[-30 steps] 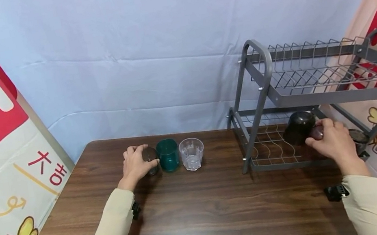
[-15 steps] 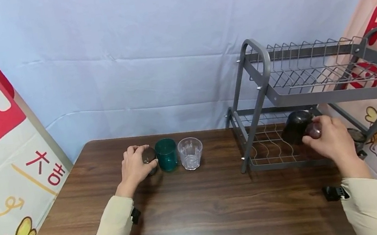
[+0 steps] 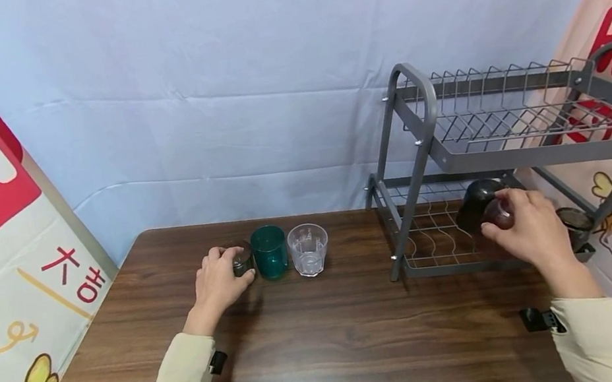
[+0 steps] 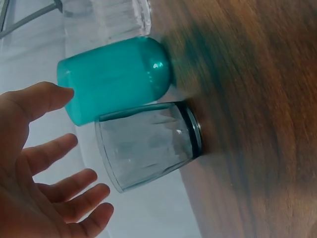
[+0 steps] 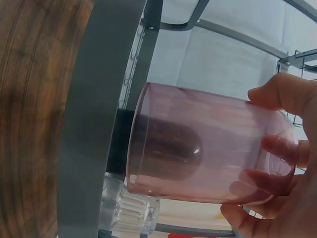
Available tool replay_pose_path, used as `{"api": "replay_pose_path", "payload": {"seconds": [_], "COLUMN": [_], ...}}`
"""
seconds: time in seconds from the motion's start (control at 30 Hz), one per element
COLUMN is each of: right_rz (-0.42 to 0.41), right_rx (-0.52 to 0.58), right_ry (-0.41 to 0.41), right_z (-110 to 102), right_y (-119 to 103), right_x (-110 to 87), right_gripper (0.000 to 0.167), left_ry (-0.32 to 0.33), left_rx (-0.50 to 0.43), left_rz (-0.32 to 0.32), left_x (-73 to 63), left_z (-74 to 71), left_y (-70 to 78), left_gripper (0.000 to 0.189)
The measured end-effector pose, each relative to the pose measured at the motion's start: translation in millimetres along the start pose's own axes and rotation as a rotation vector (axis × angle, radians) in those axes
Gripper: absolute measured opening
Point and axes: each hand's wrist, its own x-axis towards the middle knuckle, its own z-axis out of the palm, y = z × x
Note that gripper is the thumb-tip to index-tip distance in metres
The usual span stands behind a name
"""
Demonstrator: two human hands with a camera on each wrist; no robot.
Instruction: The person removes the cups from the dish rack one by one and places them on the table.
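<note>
Hands: left (image 3: 216,284) loosely spread, right (image 3: 536,233) gripping pink cup (image 5: 213,144).

Left hand (image 3: 216,287) is beside a smoky glass (image 3: 244,262); a teal cup (image 3: 271,254) and clear tumbler (image 3: 309,249) stand rightward on the wood-grain table (image 3: 367,348). Right hand (image 3: 538,233) holds a reddish cup (image 3: 499,214) near a black cup (image 3: 472,207) at the two-tier dish rack (image 3: 517,158).
</note>
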Motion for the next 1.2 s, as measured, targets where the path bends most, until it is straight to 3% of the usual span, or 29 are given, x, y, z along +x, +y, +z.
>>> {"api": "replay_pose_path", "payload": {"seconds": [0.43,0.7,1.2], "right_rz": [-0.023,-0.067,-0.111], "right_rx": [-0.023,-0.006,0.046], "right_ry": [-0.052,-0.038,-0.052], "right_z": [-5.1,-4.9,-4.6], "right_y": [-21.7,-32.3,-54.9], "right_x": [-10.0,-15.8,-26.3], "right_gripper": [0.059,0.056,0.057], "left_ry": [0.008,-0.001,-0.063], "left_rx": [0.027,0.043,0.039], "left_rz": [0.057,0.072,0.077], "left_x": [-11.4,-16.8,-29.7], "left_z": [-1.1,-1.2,-3.9], "left_y": [14.9,24.0,42.9], "left_gripper": [0.050,0.051,0.056]}}
